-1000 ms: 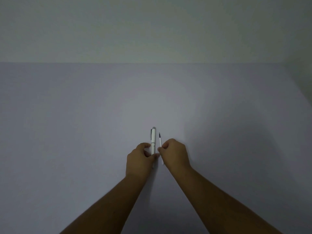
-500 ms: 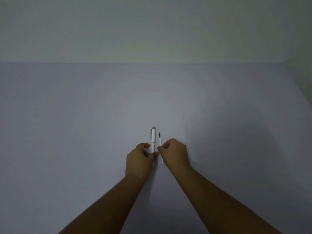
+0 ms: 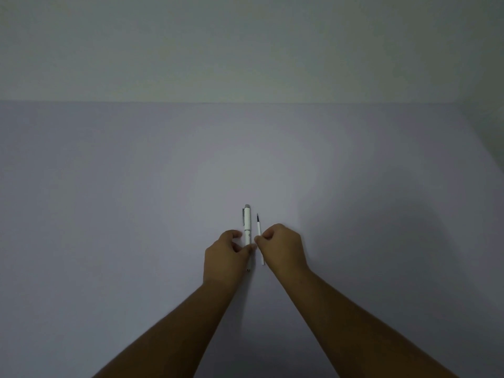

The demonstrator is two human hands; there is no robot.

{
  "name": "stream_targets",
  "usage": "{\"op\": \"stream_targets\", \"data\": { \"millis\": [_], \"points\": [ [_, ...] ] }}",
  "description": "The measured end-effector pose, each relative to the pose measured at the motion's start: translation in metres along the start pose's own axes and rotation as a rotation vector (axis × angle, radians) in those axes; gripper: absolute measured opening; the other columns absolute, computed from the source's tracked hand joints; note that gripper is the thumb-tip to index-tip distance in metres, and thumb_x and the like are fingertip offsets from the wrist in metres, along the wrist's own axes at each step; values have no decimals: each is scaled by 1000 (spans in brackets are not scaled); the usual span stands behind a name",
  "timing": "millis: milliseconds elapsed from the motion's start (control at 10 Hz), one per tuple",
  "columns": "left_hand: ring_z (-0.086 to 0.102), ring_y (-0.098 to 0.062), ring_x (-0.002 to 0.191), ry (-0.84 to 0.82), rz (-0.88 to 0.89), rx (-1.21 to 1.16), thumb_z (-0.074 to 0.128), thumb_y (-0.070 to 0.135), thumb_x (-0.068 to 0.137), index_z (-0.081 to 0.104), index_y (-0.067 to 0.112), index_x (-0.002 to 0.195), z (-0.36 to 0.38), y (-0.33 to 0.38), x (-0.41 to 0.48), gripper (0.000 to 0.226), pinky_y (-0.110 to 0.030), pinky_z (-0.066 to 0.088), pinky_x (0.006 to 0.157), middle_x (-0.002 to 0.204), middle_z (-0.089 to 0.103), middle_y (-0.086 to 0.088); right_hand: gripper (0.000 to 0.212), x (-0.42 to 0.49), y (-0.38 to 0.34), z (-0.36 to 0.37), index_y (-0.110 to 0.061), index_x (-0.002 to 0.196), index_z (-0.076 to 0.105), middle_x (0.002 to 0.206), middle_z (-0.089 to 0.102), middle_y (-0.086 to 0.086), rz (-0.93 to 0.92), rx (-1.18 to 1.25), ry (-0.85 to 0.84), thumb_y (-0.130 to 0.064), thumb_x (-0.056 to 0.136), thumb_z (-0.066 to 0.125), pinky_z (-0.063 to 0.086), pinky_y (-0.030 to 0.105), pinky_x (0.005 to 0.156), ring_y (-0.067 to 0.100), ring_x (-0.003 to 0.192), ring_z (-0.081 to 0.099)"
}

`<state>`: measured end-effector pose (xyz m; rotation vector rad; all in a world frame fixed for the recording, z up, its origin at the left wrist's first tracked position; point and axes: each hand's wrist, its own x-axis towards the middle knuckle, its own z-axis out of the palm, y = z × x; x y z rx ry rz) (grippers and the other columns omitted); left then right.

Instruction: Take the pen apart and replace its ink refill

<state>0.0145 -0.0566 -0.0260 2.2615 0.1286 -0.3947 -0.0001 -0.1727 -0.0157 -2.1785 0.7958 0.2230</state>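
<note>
1. Left hand [image 3: 225, 256] grips the white pen [image 3: 247, 226] at its lower barrel, fingers curled around it.
2. Right hand [image 3: 282, 245] pinches the thin ink refill [image 3: 258, 227], just beside the pen.
3. Both items lie low over the plain desk [image 3: 109, 214], tips pointing away.

I see a plain pale lilac table [image 3: 136, 214] filling the near scene, with a greyish wall [image 3: 245, 45] rising behind its far edge.
</note>
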Motion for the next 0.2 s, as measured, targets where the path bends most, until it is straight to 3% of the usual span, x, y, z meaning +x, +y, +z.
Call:
{"op": "stream_targets", "data": {
  "millis": [200],
  "points": [
    [53, -5, 62, 11, -14, -11, 67, 39, 81, 57, 18, 118, -3, 0, 0, 44, -16, 43, 66, 70, 59, 8, 15, -1, 0, -2, -14, 83, 62, 81, 65, 2, -7, 27, 1, -30, 84, 62, 44, 25, 64, 16, 71, 57]
  ]
}}
